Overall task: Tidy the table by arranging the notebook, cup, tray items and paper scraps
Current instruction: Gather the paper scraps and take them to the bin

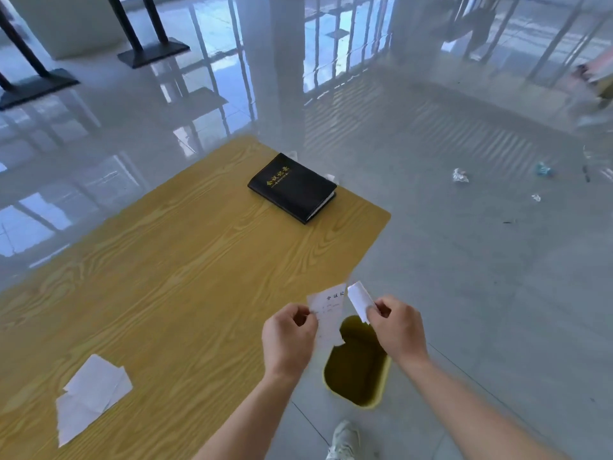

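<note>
Floor [464, 260]: glossy pale grey tile, highly reflective, thin joint lines visible at lower right. Reflections of window grid and bright daylight spread across upper half. Worktop [159, 277]: yellow wood-grain laminate, rounded corner, extended from lower left toward centre. Black flat stand bases [153, 55] with dark uprights stood at upper left, beside white block-shaped base [66, 24]. Small crumpled litter [460, 175] lay on floor at right. Yellow-green bin [356, 370] stood on floor just beside worktop edge.
</note>
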